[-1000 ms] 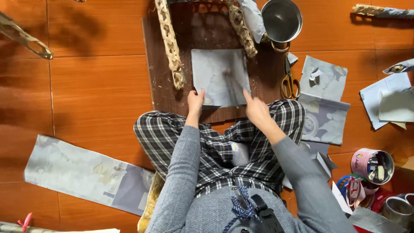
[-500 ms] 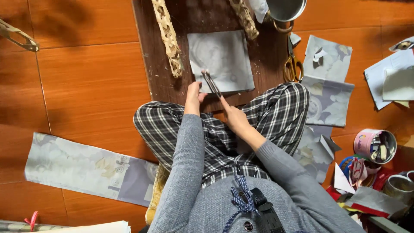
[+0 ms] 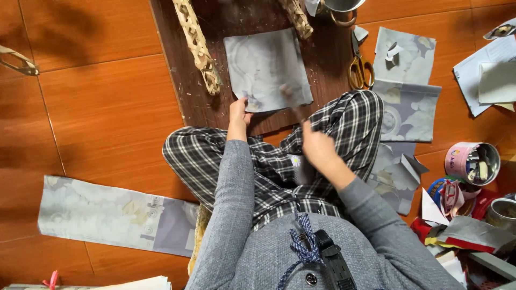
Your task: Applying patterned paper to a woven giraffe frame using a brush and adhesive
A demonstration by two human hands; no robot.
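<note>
— Sitting cross-legged on the orange tiled floor [image 3: 107, 107], is that how the person is placed?

— Yes. Nearest is a grey sweater [image 3: 279, 258] with a blue cord, then plaid trousers [image 3: 269, 161] over folded legs. Near left on the floor lies a long strip of pale patterned paper [image 3: 113, 215].

— What are the hands doing?

— The left hand [image 3: 238, 114] has its fingers closed on the near left corner of a square grey sheet [image 3: 266, 67], pinning it to a dark wooden board [image 3: 183, 59]. The right hand [image 3: 316, 147] is curled shut around a thin dark tool [image 3: 290, 99]; it is blurred, so I cannot tell what kind. Its tip lies over the sheet's near right edge.

— And where is the sheet?

— Flat on the board, just beyond the knees, between two woven braided pieces [image 3: 198, 45] that run away to the far side.

— Anything to the right?

— Near right there is clutter: a pink tin [image 3: 472, 161] with small bits inside, coloured scraps and a metal can [image 3: 502, 212]. Further off lie more grey patterned sheets [image 3: 408, 102], one partly under the right knee. Yellow-handled scissors [image 3: 359, 67] rest at the board's right edge. Far right are white papers [image 3: 486, 72], and at the far edge a metal cup [image 3: 338, 8].
</note>
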